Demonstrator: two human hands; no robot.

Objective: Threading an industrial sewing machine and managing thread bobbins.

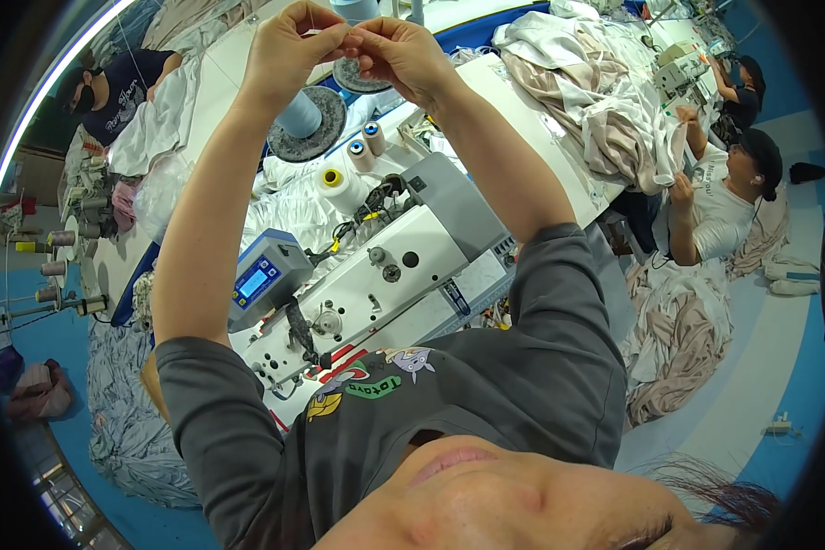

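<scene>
Both my arms are raised over a white sewing machine [403,252], with the hands close together at the top of the view. My left hand [293,50] is closed in a pinch, thumb against finger. Touching it at the fingertips, my right hand [405,62] is pinched too. A fine thread [312,16] shows at the left fingers; its end between the fingertips is too small to make out. Just below the hands, a pale blue thread cone [300,117] stands on a round grey base [313,142], with a second such base [359,78] beside it.
A control box [258,280] with a lit screen sits left of the machine head. Behind it stand a white thread cone [341,192] and two small spools [373,137]. White and beige fabric [577,92] is heaped at right. Co-workers sit at left [124,92] and right [720,197].
</scene>
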